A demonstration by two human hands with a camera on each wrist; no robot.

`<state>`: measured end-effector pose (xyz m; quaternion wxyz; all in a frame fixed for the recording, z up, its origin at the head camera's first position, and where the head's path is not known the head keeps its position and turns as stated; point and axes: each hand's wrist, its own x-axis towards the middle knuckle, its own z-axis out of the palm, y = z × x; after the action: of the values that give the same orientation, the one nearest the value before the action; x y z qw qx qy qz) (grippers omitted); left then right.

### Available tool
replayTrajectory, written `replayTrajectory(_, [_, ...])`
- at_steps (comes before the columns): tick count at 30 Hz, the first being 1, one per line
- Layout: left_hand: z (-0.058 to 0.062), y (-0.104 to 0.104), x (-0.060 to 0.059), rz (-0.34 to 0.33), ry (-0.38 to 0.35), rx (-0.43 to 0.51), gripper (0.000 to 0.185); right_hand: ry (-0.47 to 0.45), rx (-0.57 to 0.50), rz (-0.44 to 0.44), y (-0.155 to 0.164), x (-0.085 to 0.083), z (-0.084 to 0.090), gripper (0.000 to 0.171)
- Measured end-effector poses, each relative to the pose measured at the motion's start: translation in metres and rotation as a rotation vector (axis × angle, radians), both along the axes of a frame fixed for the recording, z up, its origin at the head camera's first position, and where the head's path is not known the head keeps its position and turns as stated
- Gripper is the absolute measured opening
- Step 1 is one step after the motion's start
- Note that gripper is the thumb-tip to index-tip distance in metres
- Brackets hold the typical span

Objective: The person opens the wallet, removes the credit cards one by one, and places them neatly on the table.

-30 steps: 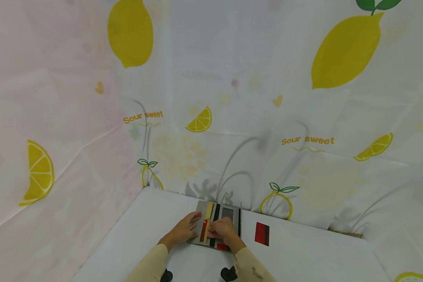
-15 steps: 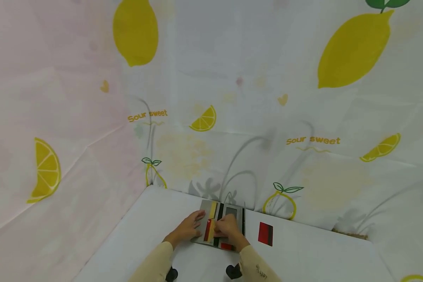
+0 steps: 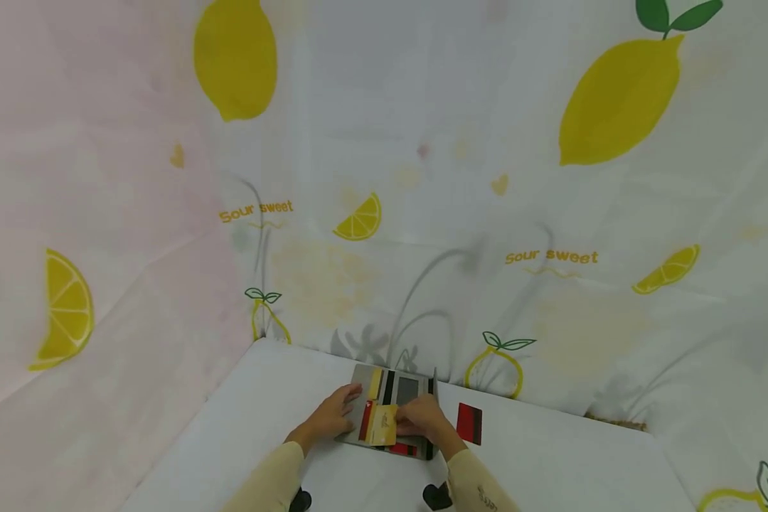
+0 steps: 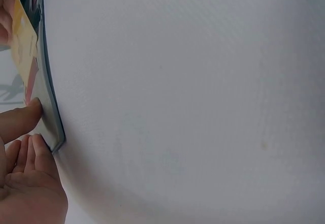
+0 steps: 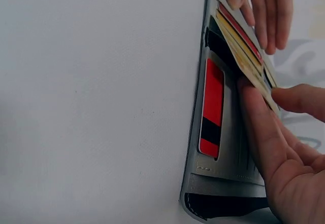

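A grey wallet [image 3: 360, 377] lies unfolded on the white table. Between thumb and fingers, my right hand [image 3: 425, 418] pinches the edge of a yellow card [image 3: 382, 427], which stands well out of the wallet's left half and slants upward in the right wrist view. Beneath it shows a red-edged card [image 3: 365, 421] in its slot. My left hand [image 3: 329, 414] rests on the wallet's left end, its thumb [image 4: 28, 116] pressing the inner face and its fingers fairly straight. In the wallet's right half sits a red card [image 5: 212, 107] with a black stripe.
Another red card [image 3: 469, 424] with a dark stripe lies on the table right of the wallet. A wall sheet [image 3: 422, 213] printed with lemons rises behind the table [image 3: 537, 462]. A second yellow card [image 3: 375, 384] sits in the wallet's upper left.
My right hand has moved rightward, drawing the yellow card out over the wallet's middle so its face now shows. The left hand stays on the wallet; the head view shifts slightly.
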<state>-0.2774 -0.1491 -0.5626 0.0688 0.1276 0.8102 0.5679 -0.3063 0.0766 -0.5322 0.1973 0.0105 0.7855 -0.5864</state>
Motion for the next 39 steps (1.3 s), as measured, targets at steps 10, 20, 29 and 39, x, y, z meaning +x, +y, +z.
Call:
replayTrajectory(10, [-0.001,0.004,0.003,0.015,0.002,0.003,0.084,-0.004,-0.032,0.023,0.006,0.006,-0.001,0.013])
replayTrajectory(20, [-0.001,0.004,0.002,0.017,-0.001,0.002,0.084,0.013,-0.062,0.016,0.008,0.007,-0.006,0.017])
replayTrajectory(29, [0.000,0.004,0.003,0.019,-0.008,-0.001,0.084,0.047,-0.073,0.012,0.010,0.008,-0.005,0.019])
replayTrajectory(39, [0.000,0.002,0.004,0.010,0.007,0.023,0.085,0.144,-0.051,0.017,0.014,0.004,0.012,0.016])
